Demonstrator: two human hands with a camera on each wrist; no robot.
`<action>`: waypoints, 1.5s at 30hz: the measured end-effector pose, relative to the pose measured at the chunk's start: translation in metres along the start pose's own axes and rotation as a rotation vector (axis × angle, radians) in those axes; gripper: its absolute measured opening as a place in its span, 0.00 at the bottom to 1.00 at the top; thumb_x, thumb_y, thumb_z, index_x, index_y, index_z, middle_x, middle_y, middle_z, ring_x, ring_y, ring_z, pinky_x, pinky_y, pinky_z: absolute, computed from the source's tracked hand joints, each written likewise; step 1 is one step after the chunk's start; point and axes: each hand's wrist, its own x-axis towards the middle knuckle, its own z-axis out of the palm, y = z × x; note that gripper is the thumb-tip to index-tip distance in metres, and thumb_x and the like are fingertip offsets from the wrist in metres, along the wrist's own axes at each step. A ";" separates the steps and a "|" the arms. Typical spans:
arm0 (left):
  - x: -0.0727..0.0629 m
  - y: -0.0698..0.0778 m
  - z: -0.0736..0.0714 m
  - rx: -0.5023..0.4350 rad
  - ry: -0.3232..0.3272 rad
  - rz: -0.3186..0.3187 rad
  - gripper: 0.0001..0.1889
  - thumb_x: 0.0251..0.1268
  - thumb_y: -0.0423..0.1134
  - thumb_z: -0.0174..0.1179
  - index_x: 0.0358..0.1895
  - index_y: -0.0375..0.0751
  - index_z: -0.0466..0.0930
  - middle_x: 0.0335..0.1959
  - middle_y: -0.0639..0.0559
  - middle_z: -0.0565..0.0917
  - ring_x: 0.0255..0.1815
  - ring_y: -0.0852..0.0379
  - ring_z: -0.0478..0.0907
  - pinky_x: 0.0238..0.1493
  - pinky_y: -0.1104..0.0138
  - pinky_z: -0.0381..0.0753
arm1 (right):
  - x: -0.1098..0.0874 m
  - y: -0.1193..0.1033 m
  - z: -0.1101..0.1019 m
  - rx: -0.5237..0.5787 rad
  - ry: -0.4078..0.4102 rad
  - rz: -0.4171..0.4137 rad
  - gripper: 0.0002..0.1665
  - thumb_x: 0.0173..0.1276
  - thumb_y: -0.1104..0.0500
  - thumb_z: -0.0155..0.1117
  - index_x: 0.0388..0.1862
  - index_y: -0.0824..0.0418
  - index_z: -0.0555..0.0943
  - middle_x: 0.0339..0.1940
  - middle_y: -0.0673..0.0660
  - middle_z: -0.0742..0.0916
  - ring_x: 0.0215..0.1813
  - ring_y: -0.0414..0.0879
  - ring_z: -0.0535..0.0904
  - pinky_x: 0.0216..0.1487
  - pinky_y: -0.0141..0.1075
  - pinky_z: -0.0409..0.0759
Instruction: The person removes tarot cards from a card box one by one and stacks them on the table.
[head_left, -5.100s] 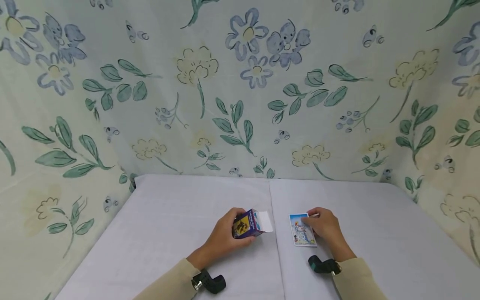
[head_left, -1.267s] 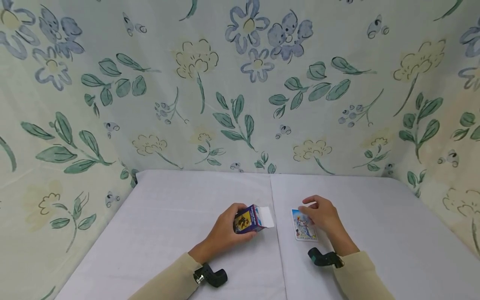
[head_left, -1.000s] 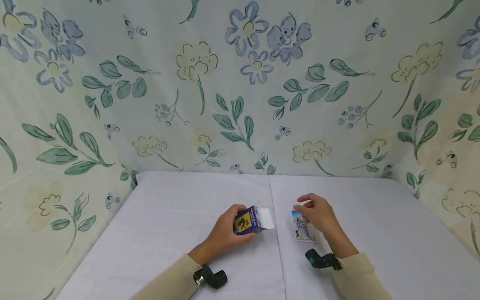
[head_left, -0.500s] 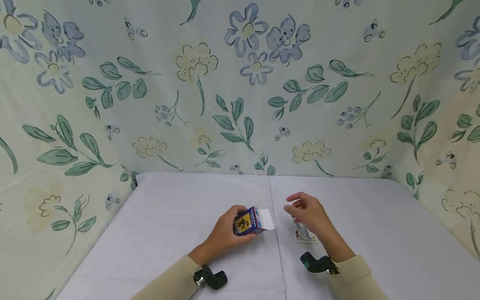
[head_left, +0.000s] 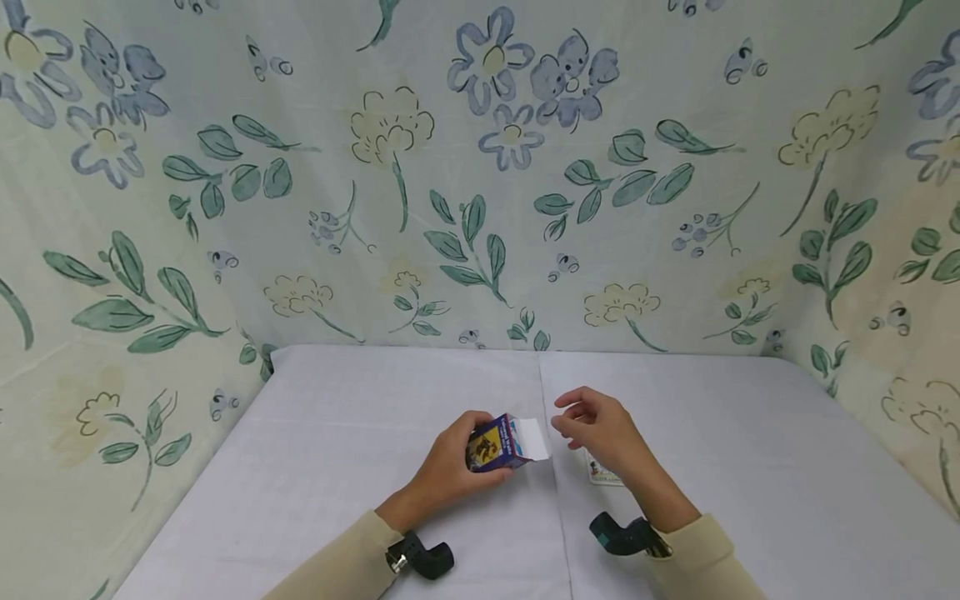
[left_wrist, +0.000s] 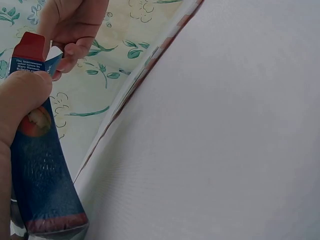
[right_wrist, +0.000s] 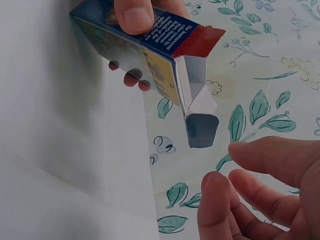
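My left hand [head_left: 442,468] grips a small blue-purple card box [head_left: 486,450], thumb on the near side and fingers round the far side. The box tilts with its mouth toward the right, and its flaps [right_wrist: 202,131] hang open. White card edges [right_wrist: 183,82] show just inside the mouth in the right wrist view. Close to that mouth is my right hand [head_left: 609,432], its fingers loosely bent, thumb and fingertips apart with nothing between them. Beneath the right hand a picture card [head_left: 602,473] lies face up on the table, mostly hidden by the hand and wrist.
A white cloth [head_left: 360,442] with a crease running front to back covers the table. Floral curtains [head_left: 420,208] stand behind it and on both sides. Each wrist wears a black camera mount [head_left: 431,560].
My right hand has let go of the picture card on the table and moved left toward the box's open end. The left hand holds the box in nearly the same place.
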 end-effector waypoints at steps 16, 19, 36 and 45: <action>-0.001 0.000 0.000 -0.003 0.003 0.004 0.38 0.51 0.62 0.68 0.62 0.50 0.65 0.54 0.59 0.76 0.48 0.63 0.73 0.51 0.67 0.77 | -0.011 -0.015 0.007 0.049 -0.020 -0.044 0.12 0.61 0.61 0.69 0.44 0.60 0.81 0.30 0.54 0.82 0.32 0.52 0.79 0.30 0.34 0.81; -0.001 0.000 0.000 0.004 0.010 0.004 0.37 0.51 0.61 0.68 0.62 0.50 0.65 0.53 0.59 0.76 0.48 0.63 0.73 0.50 0.67 0.77 | -0.011 -0.015 0.011 0.052 -0.047 -0.036 0.13 0.61 0.60 0.69 0.44 0.60 0.81 0.30 0.54 0.82 0.31 0.49 0.79 0.30 0.35 0.81; -0.002 0.000 0.002 -0.006 -0.010 0.023 0.36 0.51 0.57 0.70 0.61 0.49 0.65 0.53 0.57 0.75 0.47 0.63 0.73 0.49 0.67 0.77 | -0.013 -0.004 0.028 -0.017 -0.158 0.057 0.24 0.60 0.47 0.70 0.50 0.58 0.77 0.33 0.54 0.81 0.31 0.46 0.77 0.31 0.38 0.81; -0.001 0.000 0.001 -0.001 -0.010 0.032 0.36 0.51 0.57 0.70 0.61 0.49 0.65 0.53 0.58 0.75 0.48 0.63 0.73 0.50 0.67 0.77 | -0.013 -0.002 0.036 -0.010 -0.163 0.027 0.23 0.61 0.46 0.69 0.49 0.57 0.77 0.33 0.53 0.82 0.31 0.45 0.78 0.30 0.37 0.81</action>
